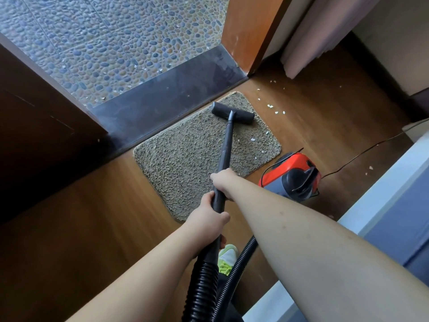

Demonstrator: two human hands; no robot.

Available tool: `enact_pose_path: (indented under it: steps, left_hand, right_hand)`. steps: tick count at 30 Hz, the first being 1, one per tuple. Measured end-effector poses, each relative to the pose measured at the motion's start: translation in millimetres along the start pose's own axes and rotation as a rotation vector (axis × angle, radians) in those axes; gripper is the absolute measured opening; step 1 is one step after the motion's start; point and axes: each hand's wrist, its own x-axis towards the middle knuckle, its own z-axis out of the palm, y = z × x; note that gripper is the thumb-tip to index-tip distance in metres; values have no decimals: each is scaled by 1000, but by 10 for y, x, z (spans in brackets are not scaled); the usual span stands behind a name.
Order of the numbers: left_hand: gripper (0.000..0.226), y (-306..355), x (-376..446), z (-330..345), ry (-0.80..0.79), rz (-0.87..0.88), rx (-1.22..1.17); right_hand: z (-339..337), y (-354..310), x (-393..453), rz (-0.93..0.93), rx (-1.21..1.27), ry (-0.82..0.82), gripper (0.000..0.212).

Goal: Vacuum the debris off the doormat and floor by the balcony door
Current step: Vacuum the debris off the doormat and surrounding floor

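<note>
Your fingers are curling round the black wand [224, 159] with both hands: your left hand [210, 218] is gripping it low, just above the ribbed hose [204, 282], and your right hand [222, 182] is wrapping it a little farther up the tube, nearer the head. From there the wand is running straight away from you, its long axis pointing toward the dark threshold [162, 98], and ending in the floor head [232, 113], which is sitting crosswise on the far end of the doormat [185, 163] — flat on the pile, just short of the mat's far edge. White flecks of debris [276, 110] are lying to the right of the head on the wooden floor [313, 117], with a few more on the mat's right side; since your right hand is leading, you are probably looking at a sweep to the right. The red vacuum body [292, 175] is resting just beside the mat's near right corner, so its cord may be crowding that sweep.
</note>
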Motion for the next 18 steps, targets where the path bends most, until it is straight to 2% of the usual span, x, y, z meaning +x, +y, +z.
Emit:
enact_pose_path:
  steps: [3, 6, 11, 18]
  left_hand:
    - [75, -78, -49, -9, 13, -3, 57]
    - [67, -193, -130, -77, 9, -8, 109]
    - [67, -293, -323, -230, -4, 7, 114]
    - [63, -491, -637, -357, 32, 15, 64]
  right_hand:
    - [45, 71, -84, -13, 60, -62, 62]
    - [153, 177, -142, -12, 126, -58, 60]
    - [319, 304, -366, -38, 296, -52, 58]
    - [513, 457, -703, -43, 246, -13, 54]
